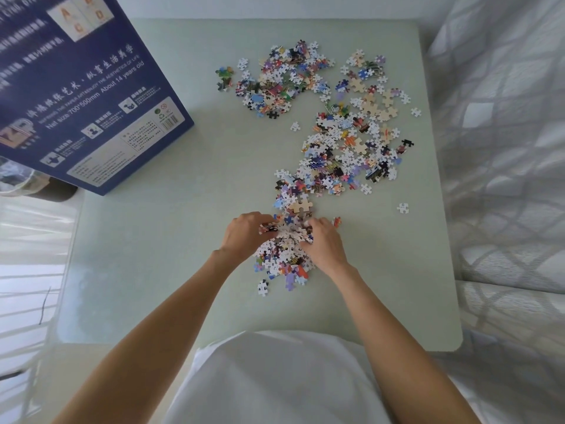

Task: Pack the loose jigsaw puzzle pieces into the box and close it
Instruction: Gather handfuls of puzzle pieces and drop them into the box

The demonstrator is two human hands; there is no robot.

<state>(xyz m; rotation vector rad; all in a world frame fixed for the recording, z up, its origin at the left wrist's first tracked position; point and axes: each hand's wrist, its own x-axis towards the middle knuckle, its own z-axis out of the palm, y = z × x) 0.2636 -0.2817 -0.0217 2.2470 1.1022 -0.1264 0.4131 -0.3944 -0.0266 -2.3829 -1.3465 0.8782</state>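
Note:
Loose jigsaw pieces lie scattered over the pale green table (159, 240) in a far cluster (281, 81), a right cluster (351, 148) and a near heap (284, 255). My left hand (244, 234) and my right hand (324, 243) cup the near heap from both sides, fingers curled around a bunch of pieces between them. The dark blue puzzle box (85, 87) stands at the far left with its printed side facing me. Its opening is hidden from me.
White patterned fabric (504, 148) runs along the table's right edge. A striped floor and a dark object (58, 191) show past the left edge, below the box. A few stray pieces (403, 208) lie apart on the right.

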